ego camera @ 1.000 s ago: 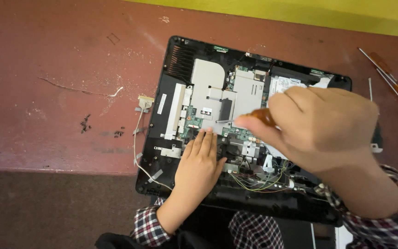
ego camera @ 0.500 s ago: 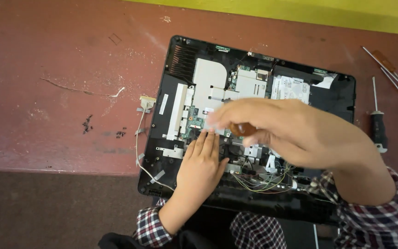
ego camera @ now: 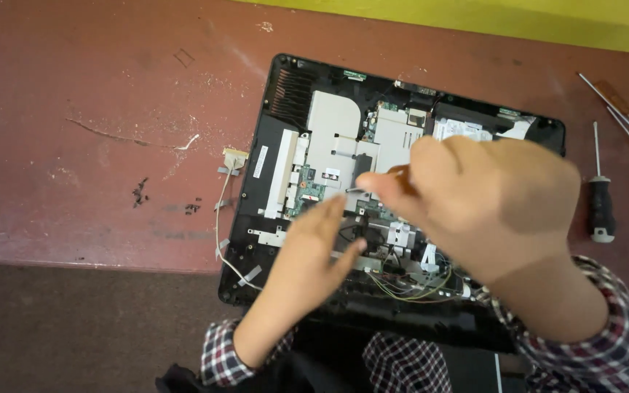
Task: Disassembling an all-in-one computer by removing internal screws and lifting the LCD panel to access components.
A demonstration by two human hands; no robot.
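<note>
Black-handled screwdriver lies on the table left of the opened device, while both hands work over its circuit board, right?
Not quite. The head view shows the black-handled screwdriver lying on the table to the right of the opened device, not left. Both the left hand and right hand are over its circuit board.

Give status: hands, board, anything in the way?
Left hand flat on opened computer internals. Right hand pinching a small thin part, blurred. Screwdriver lies aside on table.

Reddish-brown surface (ego camera: pixel 96 94), scuffed pale; yellow band (ego camera: pixel 475 18) along the far edge. Black device shell (ego camera: pixel 245 218) with silver plates (ego camera: pixel 333 135) and green board (ego camera: pixel 306 193). Red-white-navy plaid sleeves (ego camera: pixel 606 327). Black-and-white-handled screwdriver (ego camera: pixel 600 207) at right.
</note>
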